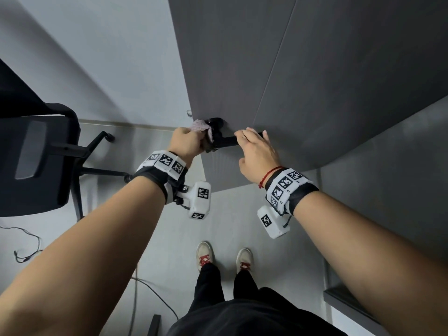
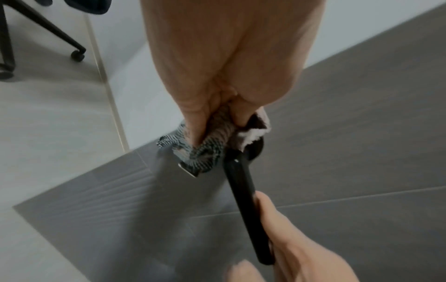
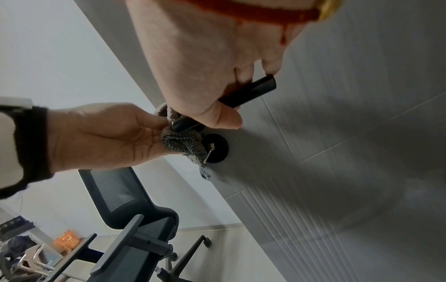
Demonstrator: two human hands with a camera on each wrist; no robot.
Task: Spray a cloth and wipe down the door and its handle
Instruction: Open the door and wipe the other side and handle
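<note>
A grey door (image 1: 315,69) fills the upper right, with a black lever handle (image 1: 225,143) near its left edge. My left hand (image 1: 186,141) grips a bunched cloth (image 1: 201,126), pinkish on one side and grey-checked on the other (image 2: 205,152), and presses it against the handle's base by the round black rose (image 3: 217,150). A small key (image 3: 209,152) sticks out of the lock there. My right hand (image 1: 257,151) curls round the free end of the lever (image 3: 253,91), seen from the left wrist as a black bar (image 2: 243,194).
A black office chair (image 1: 41,161) with wheeled legs stands at the left, close to the door's edge. A white wall (image 1: 109,57) runs behind it. Cables (image 1: 26,248) lie on the pale floor. My feet (image 1: 206,255) stand just below the handle.
</note>
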